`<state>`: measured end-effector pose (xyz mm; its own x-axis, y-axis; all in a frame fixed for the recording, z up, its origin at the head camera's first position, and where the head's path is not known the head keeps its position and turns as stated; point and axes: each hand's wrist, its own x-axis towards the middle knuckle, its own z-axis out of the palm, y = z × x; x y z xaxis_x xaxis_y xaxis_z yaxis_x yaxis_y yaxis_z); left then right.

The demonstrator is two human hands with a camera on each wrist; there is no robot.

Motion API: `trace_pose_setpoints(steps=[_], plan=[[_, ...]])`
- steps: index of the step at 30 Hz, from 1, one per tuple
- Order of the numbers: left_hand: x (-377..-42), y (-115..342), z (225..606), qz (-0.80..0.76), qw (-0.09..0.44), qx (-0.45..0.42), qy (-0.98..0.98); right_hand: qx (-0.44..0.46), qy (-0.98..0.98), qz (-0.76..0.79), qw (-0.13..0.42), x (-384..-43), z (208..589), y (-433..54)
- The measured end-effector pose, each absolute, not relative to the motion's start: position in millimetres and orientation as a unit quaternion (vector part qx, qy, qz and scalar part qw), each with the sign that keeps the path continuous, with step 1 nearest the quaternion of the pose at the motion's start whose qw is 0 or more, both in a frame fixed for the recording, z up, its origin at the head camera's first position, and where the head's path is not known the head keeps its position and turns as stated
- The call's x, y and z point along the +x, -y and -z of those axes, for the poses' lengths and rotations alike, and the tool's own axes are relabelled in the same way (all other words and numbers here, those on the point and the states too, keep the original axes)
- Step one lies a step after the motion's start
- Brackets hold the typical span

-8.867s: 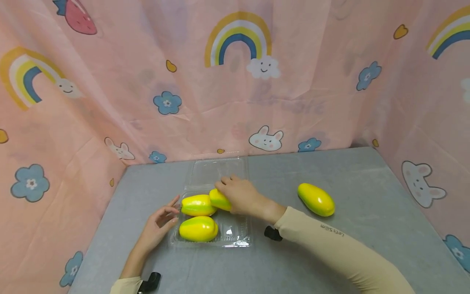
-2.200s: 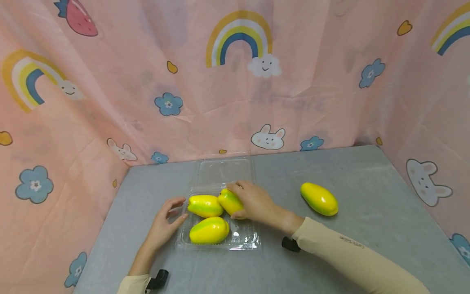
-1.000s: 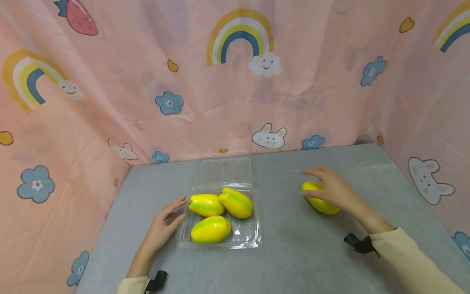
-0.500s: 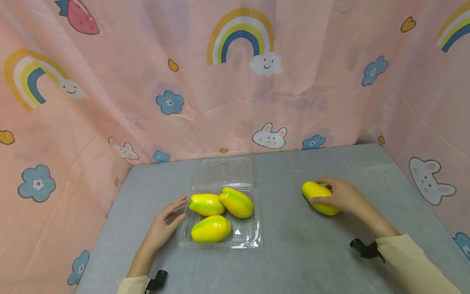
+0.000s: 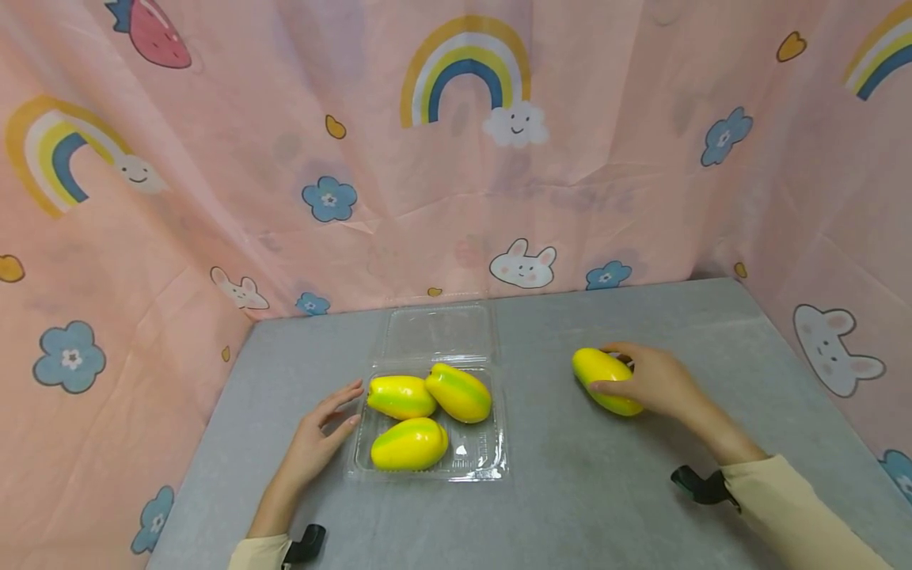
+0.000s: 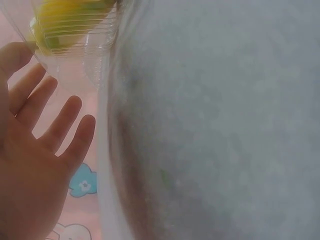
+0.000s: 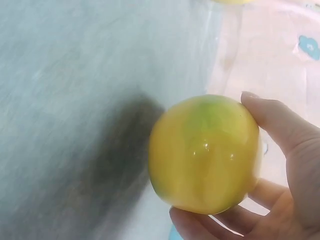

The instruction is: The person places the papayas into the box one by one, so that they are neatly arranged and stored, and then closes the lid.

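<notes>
On the right side of the table my right hand [image 5: 659,382] grips a glossy yellow-green papaya [image 5: 598,366], thumb on one side and fingers on the other. The right wrist view shows this papaya [image 7: 205,155] end-on, its shadow on the table beside it. Three similar papayas, one back left [image 5: 401,397], one back right [image 5: 459,393] and one in front [image 5: 409,445], lie in a clear plastic clamshell box [image 5: 492,463]. My left hand [image 5: 313,435] is at the box's left side, fingers extended and slightly bent; whether the fingertips touch the wall is hard to tell.
The box's clear lid [image 5: 438,332] lies folded back toward the curtain. A pink patterned curtain [image 5: 399,237] borders the grey table [image 5: 556,507] at the back and sides. Grey tabletop separates the box from the gripped papaya.
My right hand has let go of the back-right papaya in the box and moved right. It has taken hold of the papaya outside and shifted it slightly left. My left hand stays by the box.
</notes>
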<state>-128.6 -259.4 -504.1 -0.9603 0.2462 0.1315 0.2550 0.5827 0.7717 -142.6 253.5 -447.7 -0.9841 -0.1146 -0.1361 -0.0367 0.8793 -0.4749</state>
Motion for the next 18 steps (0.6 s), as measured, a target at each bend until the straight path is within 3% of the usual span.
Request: trace_pose_setpoints(steps=[18], plan=[[-128,258,501,0.440,-0.001,-0.135,0.888,-0.113,-0.948,0.290,0.062,-143,415,-187]])
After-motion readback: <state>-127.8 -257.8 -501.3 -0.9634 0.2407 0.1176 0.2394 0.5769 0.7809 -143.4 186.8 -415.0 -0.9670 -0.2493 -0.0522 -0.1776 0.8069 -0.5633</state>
